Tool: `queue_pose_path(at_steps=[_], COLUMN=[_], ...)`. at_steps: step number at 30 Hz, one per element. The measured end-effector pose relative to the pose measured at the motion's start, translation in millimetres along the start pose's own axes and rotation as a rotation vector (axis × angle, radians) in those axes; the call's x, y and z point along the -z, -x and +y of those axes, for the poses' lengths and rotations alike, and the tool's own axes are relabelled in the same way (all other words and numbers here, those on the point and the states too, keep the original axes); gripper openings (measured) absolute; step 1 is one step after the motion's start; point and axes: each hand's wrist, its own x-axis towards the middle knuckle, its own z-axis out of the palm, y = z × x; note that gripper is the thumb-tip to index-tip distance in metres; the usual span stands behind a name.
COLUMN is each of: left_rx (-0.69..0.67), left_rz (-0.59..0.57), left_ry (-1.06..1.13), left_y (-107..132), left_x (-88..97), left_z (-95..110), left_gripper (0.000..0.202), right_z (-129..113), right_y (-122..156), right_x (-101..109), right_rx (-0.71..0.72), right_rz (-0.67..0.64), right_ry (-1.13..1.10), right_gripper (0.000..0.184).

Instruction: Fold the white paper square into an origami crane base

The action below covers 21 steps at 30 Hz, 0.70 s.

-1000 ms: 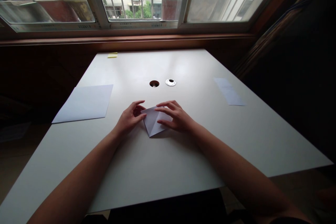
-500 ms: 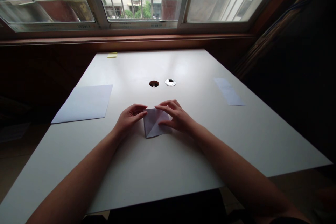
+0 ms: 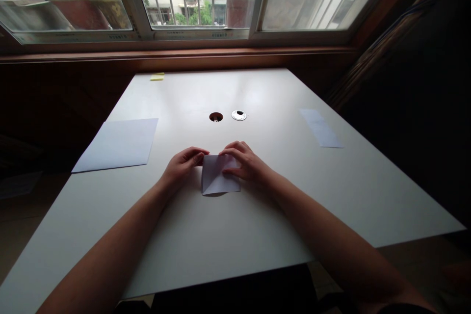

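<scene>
Under right hand [image 3: 247, 165], corner of folded paper [image 3: 218, 182]

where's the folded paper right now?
Head view: the folded paper lies on the white table near its middle, between the left hand and the right hand, both touching it, nearer the person than the round hole.

A blank sheet [image 3: 117, 143] is lying on the table [image 3: 228, 235] to my left, a paper strip [image 3: 320, 128] to my right. Ahead, a round cap [image 3: 239, 115] is sitting beside a cable hole [image 3: 216, 117]; a yellow notepad [image 3: 157, 77] is resting farther back.
</scene>
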Motion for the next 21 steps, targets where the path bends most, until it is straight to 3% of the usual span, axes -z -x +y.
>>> queue_pose_path(at_steps=[8, 14, 18, 21], left_rx=[-0.046, -0.106, -0.190, -0.323], left_rz=[-0.013, -0.044, -0.042, -0.014], left_ry=[-0.121, -0.268, -0.372, -0.483], left_y=[0.3, 2.4, 3.6, 3.9], left_x=[-0.5, -0.8, -1.6, -2.6], left_z=[-0.1, -0.1, 1.1, 1.4], left_gripper=[0.025, 0.023, 0.020, 0.018], right_z=[0.3, 0.6, -3.7, -5.5], right_y=[-0.8, -2.6, -3.3, -3.0], right_x=[-0.5, -1.4, -2.3, -2.9], right_rx=[-0.009, -0.003, 0.001, -0.036], right_rz=[0.003, -0.059, -0.115, -0.147], right_ry=[-0.031, -0.083, -0.184, -0.229], right_gripper=[0.033, 0.037, 0.008, 0.002])
